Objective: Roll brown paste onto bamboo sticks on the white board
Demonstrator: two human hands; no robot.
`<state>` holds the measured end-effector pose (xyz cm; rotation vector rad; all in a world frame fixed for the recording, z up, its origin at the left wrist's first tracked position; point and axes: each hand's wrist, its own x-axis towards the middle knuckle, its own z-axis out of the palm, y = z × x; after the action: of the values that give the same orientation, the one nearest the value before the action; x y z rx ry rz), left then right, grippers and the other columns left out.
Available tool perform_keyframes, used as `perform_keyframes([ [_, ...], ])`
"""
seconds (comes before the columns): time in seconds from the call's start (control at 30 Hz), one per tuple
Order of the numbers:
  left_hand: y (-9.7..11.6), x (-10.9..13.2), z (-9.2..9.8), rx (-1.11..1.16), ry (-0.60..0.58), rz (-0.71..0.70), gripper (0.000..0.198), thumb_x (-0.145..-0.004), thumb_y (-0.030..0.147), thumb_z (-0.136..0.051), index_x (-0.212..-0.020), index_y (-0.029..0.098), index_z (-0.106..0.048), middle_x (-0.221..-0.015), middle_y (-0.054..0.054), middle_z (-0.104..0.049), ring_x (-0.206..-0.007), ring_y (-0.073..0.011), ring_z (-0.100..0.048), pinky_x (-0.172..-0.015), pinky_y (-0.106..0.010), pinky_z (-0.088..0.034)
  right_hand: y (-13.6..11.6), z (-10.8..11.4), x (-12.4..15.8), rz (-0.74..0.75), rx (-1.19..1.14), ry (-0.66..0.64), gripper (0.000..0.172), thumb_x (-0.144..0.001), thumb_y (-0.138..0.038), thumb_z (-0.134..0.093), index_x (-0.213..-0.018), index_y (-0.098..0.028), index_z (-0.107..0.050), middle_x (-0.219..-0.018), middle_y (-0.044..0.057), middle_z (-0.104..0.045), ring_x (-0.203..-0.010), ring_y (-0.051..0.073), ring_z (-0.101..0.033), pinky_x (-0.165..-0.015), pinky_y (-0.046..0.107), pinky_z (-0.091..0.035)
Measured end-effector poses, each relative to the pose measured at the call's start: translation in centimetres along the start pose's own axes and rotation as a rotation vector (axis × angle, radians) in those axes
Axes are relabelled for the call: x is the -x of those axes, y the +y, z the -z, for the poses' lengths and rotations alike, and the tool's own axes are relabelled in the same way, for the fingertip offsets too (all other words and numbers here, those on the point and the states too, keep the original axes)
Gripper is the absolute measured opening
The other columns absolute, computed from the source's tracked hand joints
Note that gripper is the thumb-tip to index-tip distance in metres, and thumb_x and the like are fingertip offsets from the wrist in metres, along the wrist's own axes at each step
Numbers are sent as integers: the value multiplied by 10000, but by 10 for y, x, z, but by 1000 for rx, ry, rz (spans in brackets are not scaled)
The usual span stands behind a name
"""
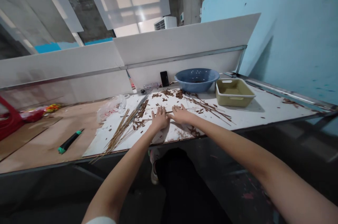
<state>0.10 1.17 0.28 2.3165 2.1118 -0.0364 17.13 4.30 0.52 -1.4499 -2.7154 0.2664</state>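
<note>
Both my hands lie palm down, side by side, on the white work surface near its front edge. Under the flattened fingers of my left hand [160,119] and my right hand [180,114] runs a thin brown stick [191,109], its ends showing on either side. The thumbs almost meet between them. Left of my hands fans a bundle of thin tan sticks [119,130], some poking past the front edge. More dark thin sticks [211,108] lie to the right. Small brown crumbly pieces [179,93] are scattered behind and around the hands.
At the back stand a blue basin [196,82], an olive rectangular tub [235,93] and a black phone [164,78] leaning on the white back panel. A crumpled plastic bag [112,107] and a black-green handled tool [70,142] lie to the left.
</note>
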Motion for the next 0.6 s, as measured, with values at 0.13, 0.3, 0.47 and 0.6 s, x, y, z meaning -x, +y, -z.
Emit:
perform_keyframes([
  [0.13,6,13,-10,-14,38,-1,746,-1133,382,-223,-1812,74,-242,-1885,-181,-175,-1770,-350,-142,-1407,-689,-84,3,-6,13,-26,-12,10,948,-1145,-716,-160,-1804,-36,-217,-1857,273,-214,-1762,356,-154,-1423,624,-41],
  [0.3,8,37,-36,-28,70,-41,783,-1120,435,-284,-1804,55,-265,-1870,-203,-219,-1757,-376,-198,-1408,-654,-160,7,-24,35,59,47,40,917,-1143,-707,-236,-1799,-68,-280,-1840,266,-278,-1756,353,-186,-1427,611,-55],
  [0.47,7,8,-6,31,56,23,726,-1143,377,-196,-1799,80,-290,-1877,-180,-216,-1762,-325,-193,-1417,-651,-124,11,-4,6,21,84,28,791,-1171,-606,-244,-1787,-120,-348,-1820,254,-355,-1736,357,-264,-1417,636,-109],
  [0.6,2,13,-11,42,92,14,735,-1149,410,-195,-1802,85,-286,-1871,-177,-236,-1761,-322,-200,-1419,-650,-129,17,-13,13,55,131,68,811,-1165,-632,-242,-1779,-117,-366,-1818,252,-362,-1736,352,-267,-1414,608,-162],
])
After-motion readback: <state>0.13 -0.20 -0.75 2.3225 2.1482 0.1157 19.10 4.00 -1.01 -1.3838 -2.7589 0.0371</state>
